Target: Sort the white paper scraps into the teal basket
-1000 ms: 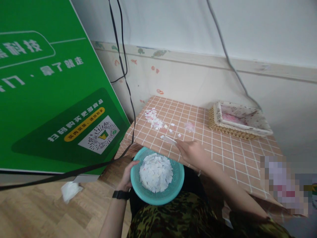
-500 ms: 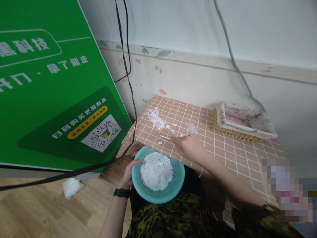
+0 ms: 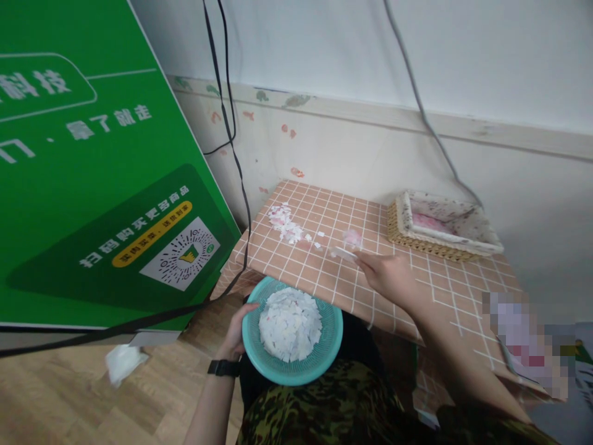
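My left hand (image 3: 239,327) grips the left rim of a round turquoise plastic basket (image 3: 331,334), thumb over the edge. A heap of small white paper scraps (image 3: 290,324) fills its middle. The basket is just below the table's front edge, at my lap. Above the table, my right hand (image 3: 389,275) is closed on a flat white card-like piece (image 3: 344,254), its exact kind unclear. A few loose scraps lie by the card's tip. Farther left is a pile of white and pinkish scraps (image 3: 286,225); a pale pink clump (image 3: 353,238) lies just beyond the card.
A cloth-lined wicker basket (image 3: 398,233) with something pink inside stands at the table's back right. Black cable (image 3: 241,185) hangs past the table's left corner. A green panel (image 3: 106,142) stands left; a white bag (image 3: 124,363) lies on the floor.
My right hand has moved right and back from the front edge, turning the card's flat side into view. The scrap near that edge is gone from the table. My left hand keeps its hold.
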The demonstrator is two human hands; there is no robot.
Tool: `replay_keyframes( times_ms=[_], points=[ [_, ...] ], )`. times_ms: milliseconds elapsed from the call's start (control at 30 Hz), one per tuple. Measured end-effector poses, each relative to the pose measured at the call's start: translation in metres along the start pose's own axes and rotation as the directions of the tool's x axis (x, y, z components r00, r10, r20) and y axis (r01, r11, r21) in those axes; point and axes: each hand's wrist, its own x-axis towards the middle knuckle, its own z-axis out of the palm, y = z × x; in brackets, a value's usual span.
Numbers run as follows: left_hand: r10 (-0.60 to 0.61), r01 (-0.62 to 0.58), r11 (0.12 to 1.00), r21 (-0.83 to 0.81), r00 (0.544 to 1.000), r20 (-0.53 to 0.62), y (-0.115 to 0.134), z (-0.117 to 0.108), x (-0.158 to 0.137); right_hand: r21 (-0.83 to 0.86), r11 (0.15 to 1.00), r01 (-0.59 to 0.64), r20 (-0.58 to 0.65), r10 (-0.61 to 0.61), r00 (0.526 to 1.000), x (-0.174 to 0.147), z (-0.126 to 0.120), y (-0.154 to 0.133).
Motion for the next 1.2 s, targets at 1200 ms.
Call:
replay_keyframes(
  times_ms=[1200],
  points=[
    [-0.084,0.082,0.994,0.066,0.996,0.032,-0.007,0.011,-0.002,0.136,0.985,0.102,0.165,-0.124,0.978,0.011,-0.022,0.007]
  ],
)
